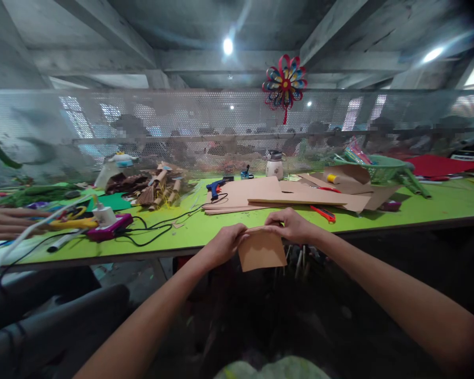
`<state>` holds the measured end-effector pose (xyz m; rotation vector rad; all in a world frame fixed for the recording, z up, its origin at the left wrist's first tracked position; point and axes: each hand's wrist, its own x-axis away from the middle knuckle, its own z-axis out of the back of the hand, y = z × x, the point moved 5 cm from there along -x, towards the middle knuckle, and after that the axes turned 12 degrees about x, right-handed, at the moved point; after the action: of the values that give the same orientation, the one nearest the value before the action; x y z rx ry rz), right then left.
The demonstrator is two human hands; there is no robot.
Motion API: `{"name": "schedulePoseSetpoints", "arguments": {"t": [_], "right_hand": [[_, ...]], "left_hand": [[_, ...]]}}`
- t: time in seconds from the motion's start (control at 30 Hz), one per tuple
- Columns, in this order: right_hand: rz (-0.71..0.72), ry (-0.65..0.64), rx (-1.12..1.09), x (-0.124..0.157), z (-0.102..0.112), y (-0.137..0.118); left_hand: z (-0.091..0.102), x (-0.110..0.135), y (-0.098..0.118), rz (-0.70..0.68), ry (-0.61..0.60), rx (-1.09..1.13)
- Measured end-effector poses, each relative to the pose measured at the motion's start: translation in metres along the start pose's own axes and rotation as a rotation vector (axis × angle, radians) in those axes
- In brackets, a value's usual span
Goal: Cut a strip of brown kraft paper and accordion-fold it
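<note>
A small piece of brown cardboard (pixel 263 251) hangs in front of the table's near edge, held at its top edge from both sides. My left hand (pixel 228 243) pinches its upper left corner. On the upper right, my right hand (pixel 292 226) grips the same edge between thumb and fingers. Just beyond my hands, a stack of brown cardboard sheets (pixel 237 195) lies on the green table. A blue glue gun (pixel 214 188) rests at the stack's left side, and a red utility knife (pixel 323 213) lies near its front right.
At left, another person's hand (pixel 13 223) lies near a purple power strip (pixel 109 227) with black cords. A green basket (pixel 385 167) stands at the back right, a white jar (pixel 274 166) at the back. A perforated screen (pixel 205 116) runs behind the table (pixel 189 231).
</note>
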<state>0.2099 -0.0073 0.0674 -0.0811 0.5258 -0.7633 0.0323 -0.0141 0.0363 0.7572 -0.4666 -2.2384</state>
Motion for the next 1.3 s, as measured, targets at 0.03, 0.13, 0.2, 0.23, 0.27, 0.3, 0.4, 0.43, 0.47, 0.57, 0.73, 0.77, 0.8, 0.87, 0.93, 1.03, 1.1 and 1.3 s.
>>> {"name": "schedulePoseSetpoints", "arguments": {"t": [0.03, 0.13, 0.2, 0.23, 0.27, 0.3, 0.4, 0.43, 0.47, 0.57, 0.73, 0.77, 0.8, 0.87, 0.93, 1.03, 1.1, 1.3], "right_hand": [[0.002, -0.002, -0.005, 0.0, -0.001, 0.001], [-0.004, -0.017, -0.028, -0.003, -0.002, 0.004], [-0.025, -0.028, -0.037, -0.005, -0.002, 0.007], [-0.036, -0.033, -0.04, -0.007, -0.001, 0.008], [-0.044, -0.039, -0.045, -0.008, 0.0, 0.01], [-0.049, -0.045, -0.05, -0.009, 0.0, 0.011], [-0.048, -0.066, -0.063, -0.011, 0.001, 0.014], [-0.046, -0.068, -0.063, -0.012, 0.001, 0.015], [-0.044, -0.066, -0.061, -0.012, 0.001, 0.016], [-0.053, -0.058, -0.072, -0.015, -0.003, 0.018], [-0.085, -0.064, -0.111, -0.019, -0.008, 0.021], [-0.083, -0.066, -0.115, -0.019, -0.009, 0.021], [-0.08, -0.066, -0.117, -0.019, -0.01, 0.022], [-0.073, -0.059, -0.118, -0.019, -0.012, 0.023], [-0.074, -0.047, -0.123, -0.018, -0.014, 0.025], [-0.086, -0.038, -0.143, -0.018, -0.017, 0.029], [-0.095, -0.037, -0.155, -0.018, -0.019, 0.031], [-0.12, -0.034, -0.169, -0.017, -0.023, 0.033]], "left_hand": [[-0.001, 0.0, -0.001, 0.005, -0.004, -0.001], [-0.001, -0.002, -0.005, 0.013, -0.013, 0.022], [0.002, -0.003, -0.007, 0.016, -0.016, 0.065], [0.004, -0.004, -0.008, 0.019, -0.017, 0.096], [0.006, -0.004, -0.01, 0.025, -0.018, 0.139], [0.007, -0.004, -0.011, 0.034, -0.016, 0.191], [0.007, -0.004, -0.017, 0.075, -0.005, 0.377], [0.006, -0.004, -0.02, 0.095, 0.001, 0.432], [0.005, -0.004, -0.023, 0.118, 0.016, 0.472], [0.004, -0.004, -0.032, 0.182, 0.077, 0.516], [0.005, -0.005, -0.037, 0.198, 0.075, 0.519], [0.006, -0.005, -0.038, 0.204, 0.08, 0.502], [0.006, -0.005, -0.039, 0.208, 0.087, 0.478], [0.006, -0.006, -0.04, 0.203, 0.094, 0.425], [0.005, -0.007, -0.04, 0.192, 0.097, 0.375], [0.005, -0.008, -0.038, 0.182, 0.105, 0.318], [0.006, -0.008, -0.036, 0.184, 0.115, 0.291], [0.005, -0.007, -0.033, 0.197, 0.112, 0.227]]}}
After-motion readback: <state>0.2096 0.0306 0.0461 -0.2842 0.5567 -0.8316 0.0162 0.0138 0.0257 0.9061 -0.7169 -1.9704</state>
